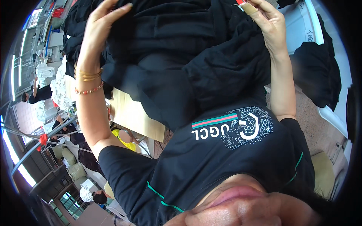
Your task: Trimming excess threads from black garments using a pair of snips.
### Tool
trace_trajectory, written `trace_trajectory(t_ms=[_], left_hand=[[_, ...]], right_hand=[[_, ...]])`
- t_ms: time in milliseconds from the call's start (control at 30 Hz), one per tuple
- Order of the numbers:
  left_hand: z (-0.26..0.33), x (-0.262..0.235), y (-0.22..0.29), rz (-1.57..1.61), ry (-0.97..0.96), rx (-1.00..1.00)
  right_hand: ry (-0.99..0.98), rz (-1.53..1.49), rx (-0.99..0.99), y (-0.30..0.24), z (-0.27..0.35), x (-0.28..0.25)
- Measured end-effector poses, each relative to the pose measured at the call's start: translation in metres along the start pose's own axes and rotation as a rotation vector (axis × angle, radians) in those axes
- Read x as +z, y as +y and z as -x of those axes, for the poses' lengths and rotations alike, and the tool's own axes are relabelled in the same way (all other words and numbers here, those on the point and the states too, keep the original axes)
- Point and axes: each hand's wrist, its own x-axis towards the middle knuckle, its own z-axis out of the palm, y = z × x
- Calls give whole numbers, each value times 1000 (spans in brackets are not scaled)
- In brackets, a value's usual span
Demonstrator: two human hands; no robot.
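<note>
Black fabric [222,64], apparently garments heaped in thick folds, spreads across the upper middle and hangs down in front of my body. My left hand [101,20] is at its upper left, fingers stretched out and apart, with nothing seen in them. Gold bangles and a beaded bracelet circle that wrist. At the upper right, my right hand [267,22] is closed, thumb and fingers pinching a small red object [240,2] with a pale tip. The top edge cuts that object off, so its kind is unclear. A tan wrap covers my right thumb.
A light wooden tabletop [132,115] shows under the fabric. White bins [301,26] and another black cloth bundle [318,71] stand on the right. Far left are white cloth piles [60,84], metal poles [28,148] and several people at work.
</note>
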Motion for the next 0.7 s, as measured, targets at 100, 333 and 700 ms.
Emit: trace_trajectory(t_ms=[100,333,700], left_hand=[[2,-44,3,241,133,19],[25,-77,16,804,199,207],[23,-110,110,1004,222,566]], right_hand=[[-93,71,30,28,-8,-9],[-272,381,223,59,-4,8],[-188,269,147,3,-28,36]])
